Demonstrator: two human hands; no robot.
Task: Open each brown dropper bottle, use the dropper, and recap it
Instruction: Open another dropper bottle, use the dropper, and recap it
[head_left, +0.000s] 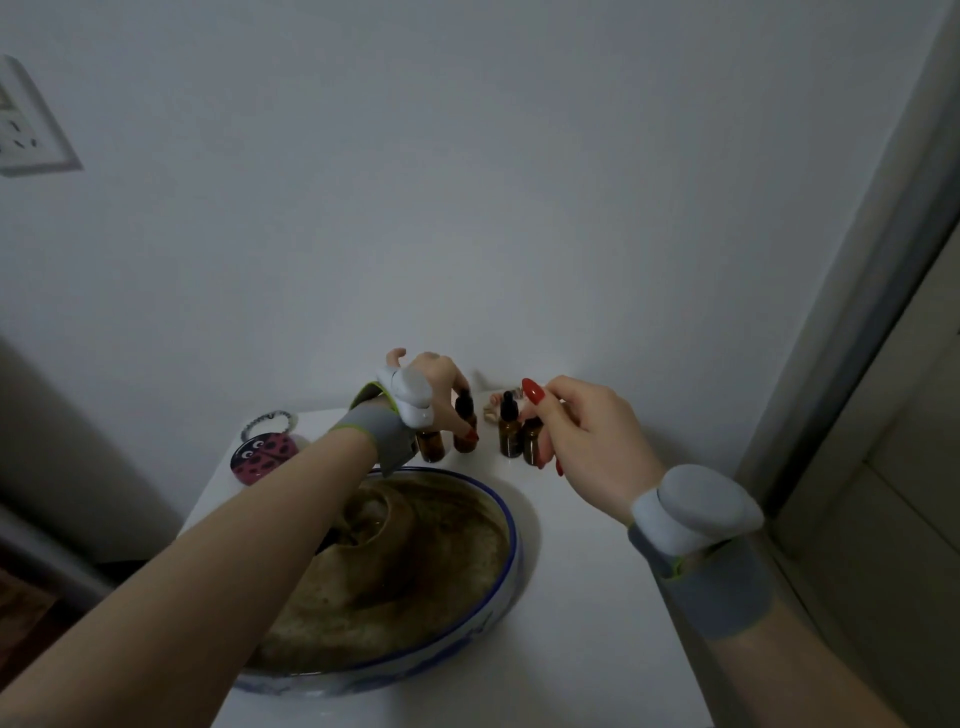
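Note:
Several brown dropper bottles stand at the back of the white table (587, 597). My left hand (434, 384) grips the second bottle from the left (464, 434), with the thumb on its body and a finger by its black dropper cap. Another bottle (431, 446) stands just left of it, partly under my wrist. To the right, a bottle with a black dropper cap (510, 434) stands free. My right hand (587, 436) pinches the top of the rightmost bottle (532, 444); its cap is hidden under my fingers.
A large blue-rimmed ceramic bowl (511, 525) with a brownish inside fills the table's front left, under my left forearm. A round ladybird item (262, 454) with a bead loop lies at the left edge. The wall is close behind; a door frame (852, 312) runs along the right.

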